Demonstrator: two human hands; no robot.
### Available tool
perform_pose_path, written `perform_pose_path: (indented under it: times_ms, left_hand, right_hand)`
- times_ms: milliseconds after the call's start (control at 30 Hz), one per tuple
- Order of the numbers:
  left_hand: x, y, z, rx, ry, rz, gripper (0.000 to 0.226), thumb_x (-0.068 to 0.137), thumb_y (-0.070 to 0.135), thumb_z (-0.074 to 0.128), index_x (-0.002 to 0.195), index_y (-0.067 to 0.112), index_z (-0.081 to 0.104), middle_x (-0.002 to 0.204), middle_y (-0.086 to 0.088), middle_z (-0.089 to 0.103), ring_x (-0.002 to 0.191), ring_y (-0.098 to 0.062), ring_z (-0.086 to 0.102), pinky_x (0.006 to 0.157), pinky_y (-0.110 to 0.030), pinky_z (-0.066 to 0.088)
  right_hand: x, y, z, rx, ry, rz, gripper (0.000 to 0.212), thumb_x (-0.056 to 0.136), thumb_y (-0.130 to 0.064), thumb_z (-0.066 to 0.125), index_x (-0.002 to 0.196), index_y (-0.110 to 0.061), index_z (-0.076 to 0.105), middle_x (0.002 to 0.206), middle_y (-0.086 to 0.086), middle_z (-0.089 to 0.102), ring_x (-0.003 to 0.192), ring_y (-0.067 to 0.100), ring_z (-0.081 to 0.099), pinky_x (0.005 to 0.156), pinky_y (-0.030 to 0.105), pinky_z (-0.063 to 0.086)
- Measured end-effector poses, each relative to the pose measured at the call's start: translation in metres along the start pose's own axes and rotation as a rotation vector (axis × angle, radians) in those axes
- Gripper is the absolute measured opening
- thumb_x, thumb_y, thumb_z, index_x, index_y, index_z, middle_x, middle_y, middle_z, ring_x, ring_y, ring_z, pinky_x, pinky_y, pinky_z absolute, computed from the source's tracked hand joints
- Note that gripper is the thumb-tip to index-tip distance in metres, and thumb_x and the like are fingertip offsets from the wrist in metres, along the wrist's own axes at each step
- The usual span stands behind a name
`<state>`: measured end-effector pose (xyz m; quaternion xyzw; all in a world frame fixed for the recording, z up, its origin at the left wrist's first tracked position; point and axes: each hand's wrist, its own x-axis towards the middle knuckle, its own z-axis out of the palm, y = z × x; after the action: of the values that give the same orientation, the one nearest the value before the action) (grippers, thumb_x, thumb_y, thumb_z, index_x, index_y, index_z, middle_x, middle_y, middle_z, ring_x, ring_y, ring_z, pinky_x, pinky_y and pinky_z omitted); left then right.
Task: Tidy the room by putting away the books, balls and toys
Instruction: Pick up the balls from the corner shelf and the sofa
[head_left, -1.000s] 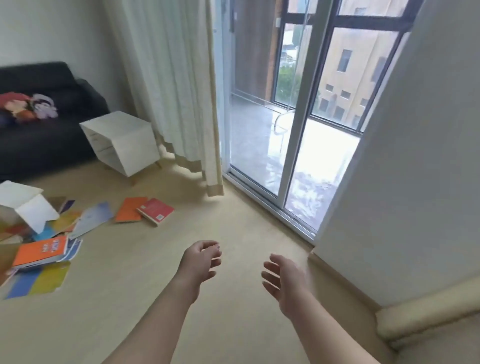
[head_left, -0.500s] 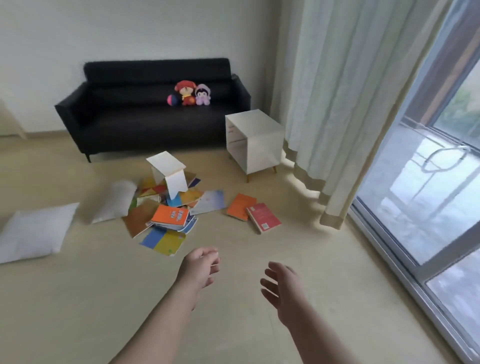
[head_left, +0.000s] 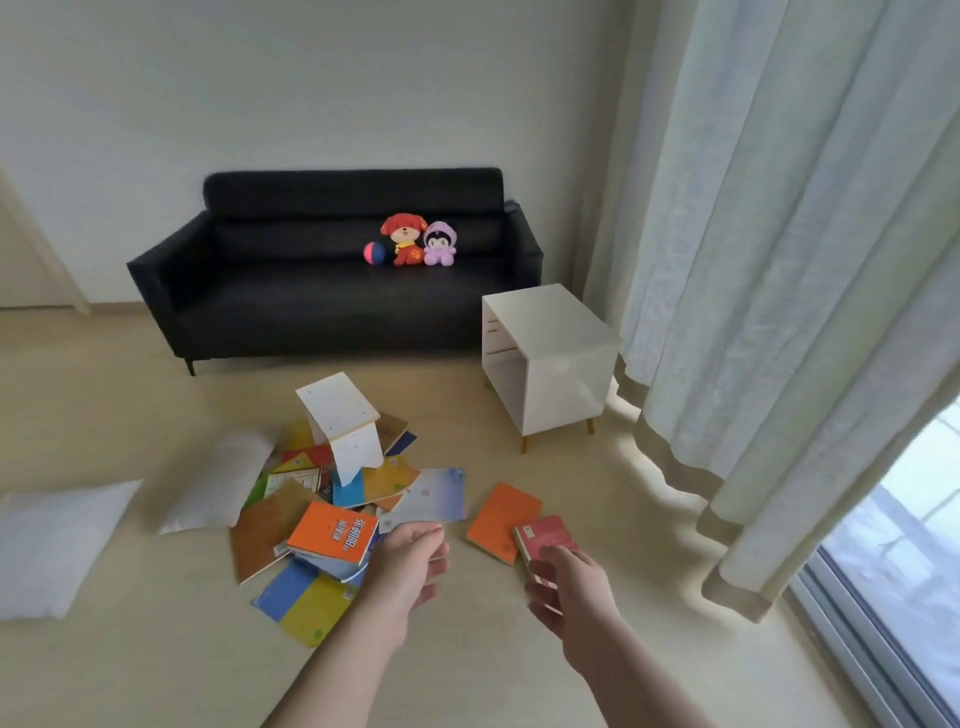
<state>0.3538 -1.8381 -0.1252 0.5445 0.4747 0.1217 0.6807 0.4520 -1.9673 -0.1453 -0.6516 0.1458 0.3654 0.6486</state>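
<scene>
Books (head_left: 291, 525) are scattered in a loose heap on the floor (head_left: 130, 665) in the head view, in front of a black sofa (head_left: 311, 306). A toppled white stool (head_left: 345, 421) is propped on the heap's far side. An orange book (head_left: 498, 519) and a red book (head_left: 545, 532) are laid just beside each other, to the right of the heap. A ball (head_left: 374, 253), a red plush toy (head_left: 405, 239) and a purple plush toy (head_left: 440, 245) are lined up on the sofa seat.

Bare floor is left open along the near edge and between the red book and the curtain (head_left: 779, 260). A white cabinet (head_left: 558, 358) is set between the sofa's right end and the curtain. A white pillow (head_left: 218, 478) is pressed against the heap's left edge. A second pillow (head_left: 57, 540) is cut off by the frame.

The left hand (head_left: 410, 561) is held over the heap's near right edge, fingers loosely curled, nothing gripped. The right hand (head_left: 566, 592) is relaxed and empty. The red book's near corner is hidden behind it, and contact cannot be told. The lower books are covered, and the cover print is too blurred to read.
</scene>
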Motion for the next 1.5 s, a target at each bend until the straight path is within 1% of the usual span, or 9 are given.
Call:
perform_pose_path:
  times_ms: [233, 533, 767, 867, 1033, 1167, 1300, 1400, 1500]
  left_hand:
    - [0.121, 0.072, 0.02, -0.046, 0.044, -0.024, 0.008, 0.096, 0.019, 0.052, 0.093, 0.02, 0.059, 0.092, -0.004, 0.065, 0.087, -0.02, 0.063, 0.074, -0.033, 0.048]
    - [0.333, 0.161, 0.005, -0.108, 0.113, -0.071, 0.009, 0.096, 0.017, 0.051, 0.1, 0.017, 0.058, 0.089, -0.005, 0.063, 0.076, -0.016, 0.059, 0.061, -0.027, 0.043]
    - [0.507, 0.301, -0.006, -0.079, 0.074, -0.035, 0.007, 0.097, 0.015, 0.05, 0.098, 0.016, 0.057, 0.088, -0.006, 0.061, 0.083, -0.02, 0.058, 0.074, -0.031, 0.048]
    - [0.559, 0.327, -0.011, -0.079, 0.084, -0.052, 0.007, 0.096, 0.016, 0.052, 0.098, 0.017, 0.058, 0.092, -0.005, 0.064, 0.091, -0.021, 0.062, 0.086, -0.037, 0.05]
    - [0.656, 0.357, -0.029, -0.104, 0.171, -0.161, 0.008, 0.096, 0.015, 0.052, 0.094, 0.018, 0.059, 0.092, -0.005, 0.064, 0.089, -0.02, 0.061, 0.09, -0.039, 0.049]
    - [0.769, 0.401, -0.007, -0.07, 0.253, -0.182, 0.012, 0.096, 0.016, 0.05, 0.085, 0.019, 0.055, 0.095, -0.008, 0.061, 0.096, -0.023, 0.059, 0.093, -0.04, 0.047]
    - [0.883, 0.462, 0.037, -0.098, 0.228, -0.172, 0.01, 0.096, 0.016, 0.049, 0.088, 0.018, 0.055, 0.087, -0.003, 0.06, 0.087, -0.019, 0.058, 0.073, -0.032, 0.045]
    - [0.949, 0.511, 0.056, -0.088, 0.19, -0.132, 0.008, 0.094, 0.019, 0.05, 0.092, 0.021, 0.057, 0.087, 0.001, 0.064, 0.08, -0.014, 0.062, 0.065, -0.027, 0.042]
    - [0.995, 0.554, 0.057, -0.102, 0.2, -0.111, 0.008, 0.094, 0.02, 0.052, 0.09, 0.023, 0.06, 0.089, 0.001, 0.067, 0.08, -0.013, 0.064, 0.063, -0.026, 0.045]
  right_hand:
    - [0.105, -0.081, 0.056, -0.035, -0.044, 0.053, 0.005, 0.09, -0.012, 0.052, 0.089, -0.01, 0.057, 0.084, 0.008, 0.061, 0.063, 0.022, 0.055, 0.056, 0.027, 0.042]
    - [0.272, -0.184, 0.184, -0.079, -0.035, 0.066, 0.004, 0.092, -0.014, 0.053, 0.09, -0.012, 0.056, 0.083, 0.007, 0.061, 0.069, 0.022, 0.057, 0.059, 0.027, 0.041]
    - [0.389, -0.304, 0.306, -0.155, -0.036, 0.022, 0.007, 0.093, -0.013, 0.052, 0.086, -0.013, 0.054, 0.078, 0.007, 0.06, 0.062, 0.02, 0.054, 0.058, 0.028, 0.043]
    - [0.43, -0.331, 0.341, -0.162, -0.042, 0.024, 0.006, 0.093, -0.014, 0.053, 0.088, -0.013, 0.055, 0.079, 0.007, 0.06, 0.063, 0.02, 0.055, 0.059, 0.029, 0.043]
    - [0.516, -0.369, 0.413, -0.256, -0.135, 0.114, 0.006, 0.093, -0.014, 0.054, 0.092, -0.011, 0.058, 0.082, 0.008, 0.062, 0.067, 0.021, 0.056, 0.063, 0.031, 0.045]
    - [0.626, -0.424, 0.476, -0.321, -0.154, 0.124, 0.009, 0.092, -0.015, 0.055, 0.097, -0.009, 0.059, 0.089, 0.009, 0.064, 0.075, 0.022, 0.06, 0.065, 0.031, 0.048]
    - [0.723, -0.503, 0.534, -0.363, -0.147, 0.087, 0.01, 0.094, -0.015, 0.052, 0.101, -0.009, 0.056, 0.087, 0.008, 0.061, 0.074, 0.019, 0.058, 0.078, 0.035, 0.051]
    - [0.773, -0.56, 0.57, -0.406, -0.171, 0.056, 0.009, 0.094, -0.016, 0.051, 0.085, -0.015, 0.053, 0.078, 0.005, 0.058, 0.064, 0.015, 0.053, 0.067, 0.028, 0.046]
    - [0.814, -0.602, 0.602, -0.407, -0.185, 0.057, 0.009, 0.093, -0.015, 0.053, 0.084, -0.016, 0.054, 0.076, 0.004, 0.061, 0.06, 0.016, 0.052, 0.06, 0.026, 0.042]
